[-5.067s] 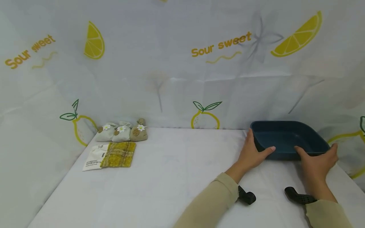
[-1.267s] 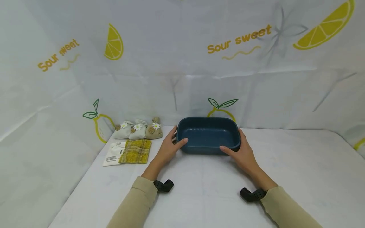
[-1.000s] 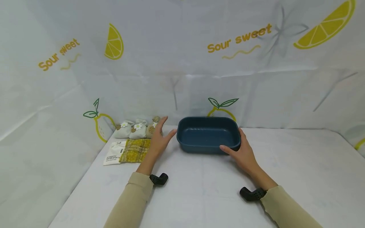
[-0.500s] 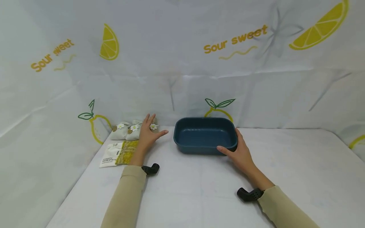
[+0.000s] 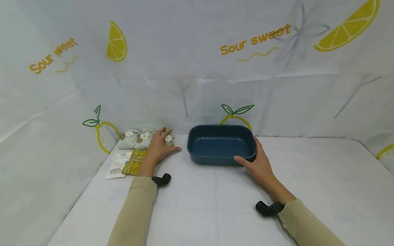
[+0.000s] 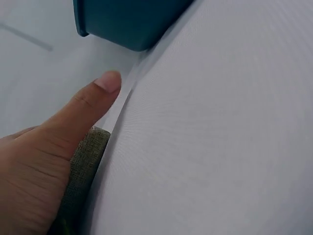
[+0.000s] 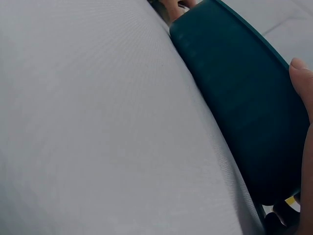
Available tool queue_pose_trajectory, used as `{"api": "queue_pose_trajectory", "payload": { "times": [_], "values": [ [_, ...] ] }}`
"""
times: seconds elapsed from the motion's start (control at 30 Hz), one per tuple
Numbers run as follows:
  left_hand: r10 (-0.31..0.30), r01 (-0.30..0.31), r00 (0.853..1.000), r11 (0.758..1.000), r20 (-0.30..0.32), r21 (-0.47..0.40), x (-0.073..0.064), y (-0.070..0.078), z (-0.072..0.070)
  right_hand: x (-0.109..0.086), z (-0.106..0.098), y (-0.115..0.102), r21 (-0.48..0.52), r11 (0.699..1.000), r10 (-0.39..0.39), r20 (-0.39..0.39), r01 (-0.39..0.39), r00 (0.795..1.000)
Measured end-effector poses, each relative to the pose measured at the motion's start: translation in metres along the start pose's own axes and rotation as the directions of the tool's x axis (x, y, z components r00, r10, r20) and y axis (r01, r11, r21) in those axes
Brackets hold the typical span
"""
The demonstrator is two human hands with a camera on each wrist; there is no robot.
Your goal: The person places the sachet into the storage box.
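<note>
A dark blue rectangular basin (image 5: 221, 160) stands upright at the back middle of the table. My right hand (image 5: 260, 168) grips its near right corner, thumb over the front rim and fingers along the right side. In the right wrist view, the thumb (image 7: 302, 81) lies at the basin's edge. My left hand (image 5: 157, 149) is over a tan drawstring sachet (image 5: 170, 142) with a white daisy, thumb stretched out to the right. From the left wrist, the sachet's cloth (image 6: 87, 157) shows just behind the thumb; the other fingers are mostly hidden.
Two pale daisy sachets, one at the far left (image 5: 128, 141) and one beside it (image 5: 143, 144), line the back edge. In front lie a yellow plaid cloth square (image 5: 133, 164), partly covered by my left arm, and a white printed packet (image 5: 116, 166). A lemon-print sheet (image 5: 197, 61) hangs behind.
Both hands first bring the basin from the right to the middle. My left hand then lets go, moves left and lowers over the tan sachet; the right hand keeps its grip.
</note>
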State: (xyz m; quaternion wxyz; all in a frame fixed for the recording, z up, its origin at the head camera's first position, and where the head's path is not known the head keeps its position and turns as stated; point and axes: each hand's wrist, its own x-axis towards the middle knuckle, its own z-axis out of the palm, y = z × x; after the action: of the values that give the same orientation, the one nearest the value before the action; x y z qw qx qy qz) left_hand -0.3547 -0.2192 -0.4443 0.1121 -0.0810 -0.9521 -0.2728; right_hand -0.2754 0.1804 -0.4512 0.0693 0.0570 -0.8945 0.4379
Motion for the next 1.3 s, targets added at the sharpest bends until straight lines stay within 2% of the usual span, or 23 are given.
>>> {"api": "queue_pose_trajectory", "payload": {
  "times": [0.2,0.37,0.5,0.7,0.8,1.03,1.3],
  "values": [
    [0.018,-0.010,0.990,0.999,0.142,-0.053,-0.002,-0.001,-0.006,0.000,-0.001,0.000,-0.001,1.000,0.003,-0.001,-0.003,1.000],
    [0.035,-0.022,0.985,0.997,0.170,-0.077,-0.003,-0.002,-0.012,-0.001,-0.001,0.000,0.003,1.000,0.008,0.001,-0.008,1.000],
    [0.028,-0.016,0.989,0.997,0.147,-0.080,-0.003,-0.001,-0.013,-0.001,-0.001,0.000,0.005,1.000,0.012,0.002,-0.012,1.000],
    [-0.023,0.029,0.996,0.996,0.082,-0.080,-0.003,0.002,-0.014,-0.001,-0.001,0.001,0.009,1.000,0.012,0.005,-0.012,1.000],
    [-0.028,0.032,0.999,0.996,0.044,-0.088,-0.002,0.007,-0.016,-0.001,0.000,0.001,0.009,1.000,0.010,0.006,-0.010,1.000],
    [0.011,-0.018,0.999,0.990,-0.049,-0.137,0.001,0.024,-0.026,0.000,0.000,0.000,0.014,1.000,0.002,0.005,-0.002,1.000],
    [0.066,-0.077,0.994,0.989,-0.093,-0.123,0.001,0.055,-0.033,0.000,0.000,0.000,0.014,1.000,0.003,0.001,-0.003,1.000]
  ]
}}
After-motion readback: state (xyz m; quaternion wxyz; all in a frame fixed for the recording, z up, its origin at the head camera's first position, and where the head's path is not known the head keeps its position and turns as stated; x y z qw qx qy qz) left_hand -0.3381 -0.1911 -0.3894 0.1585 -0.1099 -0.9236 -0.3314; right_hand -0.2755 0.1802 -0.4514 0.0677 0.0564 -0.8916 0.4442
